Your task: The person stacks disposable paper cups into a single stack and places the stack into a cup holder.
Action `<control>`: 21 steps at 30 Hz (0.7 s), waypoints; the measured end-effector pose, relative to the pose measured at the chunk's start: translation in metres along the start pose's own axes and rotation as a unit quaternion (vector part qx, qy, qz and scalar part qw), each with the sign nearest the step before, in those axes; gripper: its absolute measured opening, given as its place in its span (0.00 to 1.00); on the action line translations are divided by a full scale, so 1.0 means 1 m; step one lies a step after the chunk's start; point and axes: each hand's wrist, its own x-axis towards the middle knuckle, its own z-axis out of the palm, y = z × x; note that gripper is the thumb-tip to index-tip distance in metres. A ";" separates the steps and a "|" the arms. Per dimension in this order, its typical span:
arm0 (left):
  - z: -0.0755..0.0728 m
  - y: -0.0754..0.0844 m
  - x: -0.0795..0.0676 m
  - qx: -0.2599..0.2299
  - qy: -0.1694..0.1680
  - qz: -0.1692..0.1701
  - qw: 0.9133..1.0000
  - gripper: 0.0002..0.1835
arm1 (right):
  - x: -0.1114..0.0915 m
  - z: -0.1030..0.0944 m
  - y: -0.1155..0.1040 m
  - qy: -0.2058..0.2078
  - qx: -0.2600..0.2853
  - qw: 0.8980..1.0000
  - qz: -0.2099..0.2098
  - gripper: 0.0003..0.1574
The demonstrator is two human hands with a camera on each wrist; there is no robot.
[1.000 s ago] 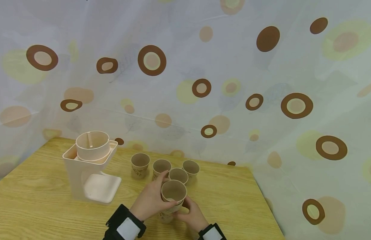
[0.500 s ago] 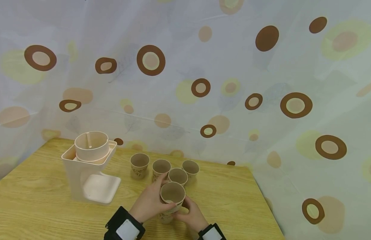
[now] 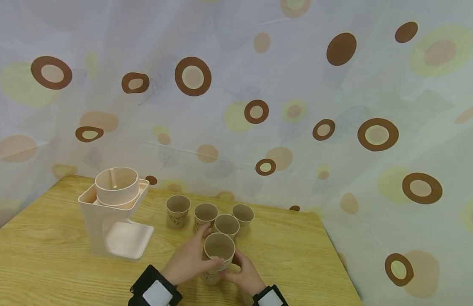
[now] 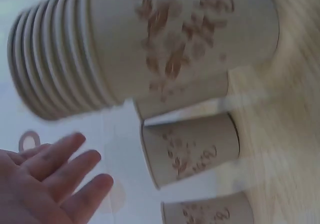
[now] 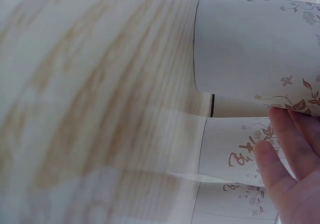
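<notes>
A stack of nested paper cups [image 3: 213,276] stands upright near the front middle of the table; their rolled rims [image 4: 55,59] sit close together in the left wrist view. My right hand [image 3: 244,274] holds the stack low on its right side, thumb in front and fingers behind. In the right wrist view, its fingertips [image 5: 276,113] touch the printed wall. My left hand [image 3: 188,259] is at the stack's left side, and the left wrist view shows its fingers [image 4: 80,184] spread and apart from the cups. Just behind stands a single paper cup [image 3: 226,224].
More single paper cups stand in a loose group farther back, including a left cup [image 3: 178,210], a middle cup [image 3: 206,212] and a right cup [image 3: 243,213]. A cream plastic appliance-like container [image 3: 114,212] stands at the left. A patterned sheet [image 3: 236,85] hangs behind the wooden table [image 3: 297,259].
The upper cups have sunk slightly into the stack. My left hand has loosened and shifted a little left and down. The right hand stays at the stack.
</notes>
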 end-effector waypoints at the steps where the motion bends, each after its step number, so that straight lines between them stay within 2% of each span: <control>1: -0.003 -0.002 0.002 0.004 0.009 -0.017 1.000 0.50 | 0.000 0.000 0.000 0.001 -0.001 1.000 0.000 0.41; 3: -0.012 -0.008 0.008 0.018 0.041 -0.054 0.998 0.48 | 0.001 0.001 0.001 0.004 -0.004 1.000 0.002 0.41; 5: -0.021 -0.016 0.017 0.028 0.089 -0.083 0.992 0.45 | 0.001 0.001 0.001 0.005 -0.005 1.000 0.004 0.41; 7: -0.029 -0.026 0.027 0.041 0.141 -0.103 0.984 0.42 | 0.001 0.000 0.001 0.006 -0.003 1.000 0.006 0.42; 10: -0.036 -0.041 0.040 0.068 0.197 -0.129 0.969 0.41 | 0.001 0.000 0.001 0.006 -0.001 1.000 0.005 0.42; 13: -0.035 -0.056 0.049 0.092 0.216 -0.151 0.960 0.42 | 0.000 -0.001 0.001 0.003 0.002 1.000 0.003 0.42; 21: -0.026 -0.081 0.063 0.110 0.216 -0.181 0.953 0.48 | 0.002 -0.001 0.002 -0.001 0.006 1.000 0.002 0.42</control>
